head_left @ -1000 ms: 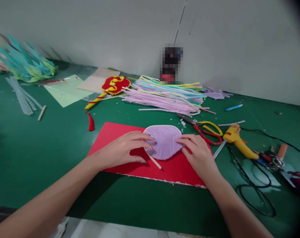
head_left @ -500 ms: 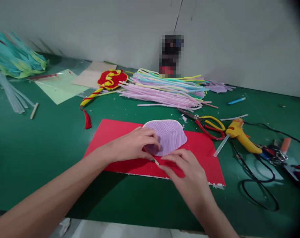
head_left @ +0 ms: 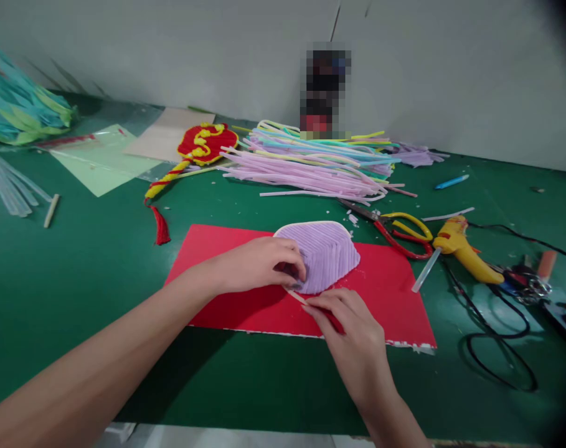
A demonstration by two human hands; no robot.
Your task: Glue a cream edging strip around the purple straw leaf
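A purple ribbed panel (head_left: 328,254), made of pipe cleaners laid side by side with a pale yellow one along its upper edge, lies on a red board (head_left: 226,305). My left hand (head_left: 268,264) curls its fingers over the panel's lower left edge, at the upper end of a pale pipe cleaner (head_left: 296,297); its fingertips are partly hidden. Between thumb and index finger, my right hand (head_left: 350,323) pinches the lower end of that pipe cleaner. The strip slants down to the right, just below the panel.
Behind the board lies a pile of pastel pipe cleaners (head_left: 306,168), left of it a red and yellow fan (head_left: 205,143) with a tassel. Pliers-like scissors (head_left: 399,233), a yellow glue gun (head_left: 469,249) and its black cable (head_left: 479,351) are at right. Clear glue sticks (head_left: 12,186) lie far left.
More of the pale pipe cleaner shows between my hands, and my right thumb and index finger have closed on its end. The view has shifted slightly.
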